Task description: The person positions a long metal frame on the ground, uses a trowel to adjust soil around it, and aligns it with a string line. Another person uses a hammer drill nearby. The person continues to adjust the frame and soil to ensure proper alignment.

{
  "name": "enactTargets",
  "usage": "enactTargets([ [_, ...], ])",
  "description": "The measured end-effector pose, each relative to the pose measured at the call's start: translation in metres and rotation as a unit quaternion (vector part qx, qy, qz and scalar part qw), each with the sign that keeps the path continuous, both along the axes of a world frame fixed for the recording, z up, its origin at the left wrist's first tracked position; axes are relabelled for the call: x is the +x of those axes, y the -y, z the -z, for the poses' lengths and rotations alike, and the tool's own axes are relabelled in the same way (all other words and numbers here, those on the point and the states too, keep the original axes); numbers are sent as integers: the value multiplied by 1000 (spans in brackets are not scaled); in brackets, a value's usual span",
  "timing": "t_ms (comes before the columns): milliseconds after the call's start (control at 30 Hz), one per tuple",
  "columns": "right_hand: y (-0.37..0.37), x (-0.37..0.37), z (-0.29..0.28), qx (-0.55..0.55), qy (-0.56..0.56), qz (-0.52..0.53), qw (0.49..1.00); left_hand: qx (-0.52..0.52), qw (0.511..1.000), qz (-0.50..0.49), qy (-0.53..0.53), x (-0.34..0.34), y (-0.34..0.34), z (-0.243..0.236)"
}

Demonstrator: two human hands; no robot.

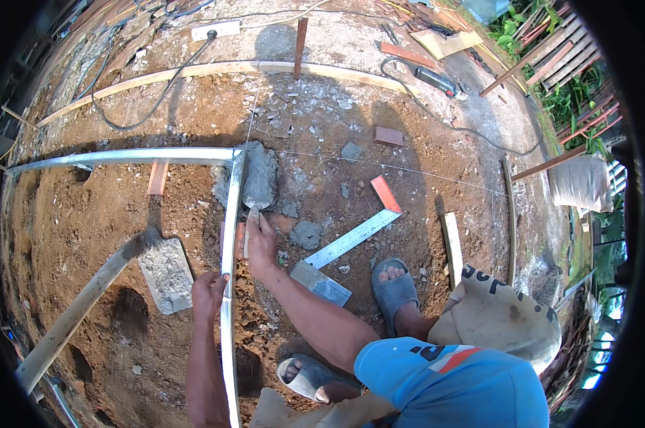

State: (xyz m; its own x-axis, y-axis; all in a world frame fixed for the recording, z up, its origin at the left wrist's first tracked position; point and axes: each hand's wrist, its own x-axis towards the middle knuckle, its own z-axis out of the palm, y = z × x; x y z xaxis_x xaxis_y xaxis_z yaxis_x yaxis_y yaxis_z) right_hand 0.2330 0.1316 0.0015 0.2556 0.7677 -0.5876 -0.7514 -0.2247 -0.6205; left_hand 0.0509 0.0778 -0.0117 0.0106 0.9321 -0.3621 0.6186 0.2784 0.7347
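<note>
My right hand (260,246) is closed round a trowel's handle. The trowel's blade (259,192) lies against wet grey mortar (265,160), under the corner of a shiny metal frame. Its long bar (230,235) runs toward me, and a second bar (123,157) goes off to the left. My left hand (208,294) pinches the near bar's left side. A steel square (354,237) with an orange arm lies right of my right hand. Beside my right forearm rests a flat grey metal piece (321,283).
A cement-caked hoe (167,274) with a long wooden handle lies on the left. Brick pieces (389,135) and a mortar lump (306,235) sit on the soil. A taut string (394,169) crosses rightward. Beyond are a board (244,67), a stake (300,48), cables and a power tool (435,81).
</note>
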Motion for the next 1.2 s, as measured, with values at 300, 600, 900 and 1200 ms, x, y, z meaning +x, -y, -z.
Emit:
enactTargets([
  [300, -9, -1, 12, 27, -4, 10, 1000, -13, 1000, -9, -15, 3, 4, -9],
  [600, -23, 29, 1, -15, 89, -34, 995, 17, 1000, -5, 10, 1, 4, -3],
  [900, -34, 28, -11, -42, -55, 0, 998, 27, 999, -20, 35, 0, 5, 8],
  [1200, -45, 32, 4, -10, -107, 7, 994, 33, 999, -9, 42, -1, 4, 8],
])
